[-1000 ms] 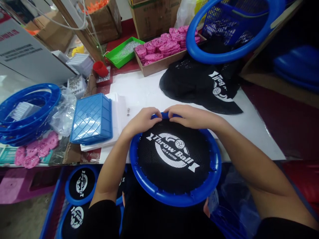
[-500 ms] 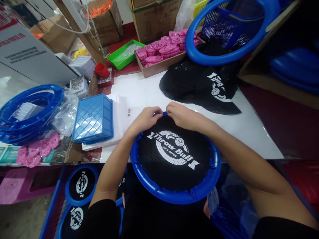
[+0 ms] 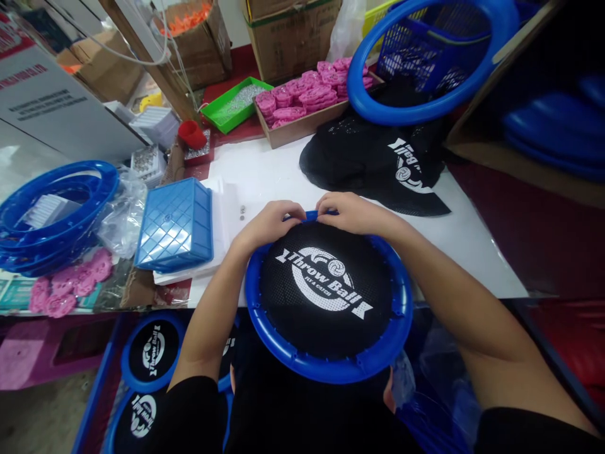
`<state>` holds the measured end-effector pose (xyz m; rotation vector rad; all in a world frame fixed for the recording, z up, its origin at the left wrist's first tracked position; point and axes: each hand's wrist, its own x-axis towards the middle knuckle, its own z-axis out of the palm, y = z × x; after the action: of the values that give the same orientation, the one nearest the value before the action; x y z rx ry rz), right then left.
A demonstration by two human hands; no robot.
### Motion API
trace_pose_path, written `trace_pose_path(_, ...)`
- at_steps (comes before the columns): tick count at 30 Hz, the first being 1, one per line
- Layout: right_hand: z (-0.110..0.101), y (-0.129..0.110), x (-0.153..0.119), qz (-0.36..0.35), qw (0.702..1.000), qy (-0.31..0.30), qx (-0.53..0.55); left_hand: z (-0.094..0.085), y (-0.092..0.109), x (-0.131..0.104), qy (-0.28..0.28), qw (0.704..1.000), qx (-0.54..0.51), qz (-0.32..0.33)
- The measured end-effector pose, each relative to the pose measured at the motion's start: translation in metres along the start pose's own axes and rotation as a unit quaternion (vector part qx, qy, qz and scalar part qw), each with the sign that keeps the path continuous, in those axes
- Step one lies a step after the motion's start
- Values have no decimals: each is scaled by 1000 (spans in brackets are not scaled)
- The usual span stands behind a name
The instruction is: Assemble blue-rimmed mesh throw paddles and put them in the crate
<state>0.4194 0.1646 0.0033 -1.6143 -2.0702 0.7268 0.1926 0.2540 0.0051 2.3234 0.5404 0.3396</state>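
Observation:
A round throw-ball net [image 3: 283, 315], black mesh in a blue plastic ring with white "Throw Ball" print, leans over the table's front edge towards my body. My left hand [image 3: 276, 222] is closed on the far side of its rim, fingers curled over the edge. Just to the right, my right hand [image 3: 352, 214] pinches the same rim, with a short stretch of blue ring showing between the two. The fingertips of both hands are partly hidden. Beyond them lies a loose black printed mesh [image 3: 340, 157], a plain blue ring [image 3: 378, 113] resting over its back part.
Left stand an upturned blue basket [image 3: 174, 224] and stacked blue rings [image 3: 57, 233]. Pink pieces fill a cardboard tray [image 3: 286, 133] at the back, beside a green tray [image 3: 227, 116] of small metal parts. Similar round nets [image 3: 151, 350] lie below the table edge at lower left.
Both hands have spread slightly apart along the far rim, and more blue ring shows between them. The view has shifted a little; other things stay put.

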Motion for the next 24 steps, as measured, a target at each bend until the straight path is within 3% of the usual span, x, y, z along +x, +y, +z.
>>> trace_pose_path(4,-23,7,-9,40,997,-45,38,-7,7,-4,1,997,20,77)
trace_pose_path(7,-42,15,-18,13,992,-111,51,-8,16,-6,-55,989,48,127)
trace_pose_path(10,-52,19,-23,-23,986,-156,47,-8,24,-8,-102,982,106,121)
trace_pose_path(17,-36,12,-17,-40,995,-90,-4,-20,32,-21,-113,966,231,-19)
trace_pose_path(21,-26,6,-14,-61,996,-58,2,-21,31,-19,-101,975,195,42)
trace_pose_path(24,-21,0,-13,-110,990,-84,32,-15,31,-16,-112,972,191,77)
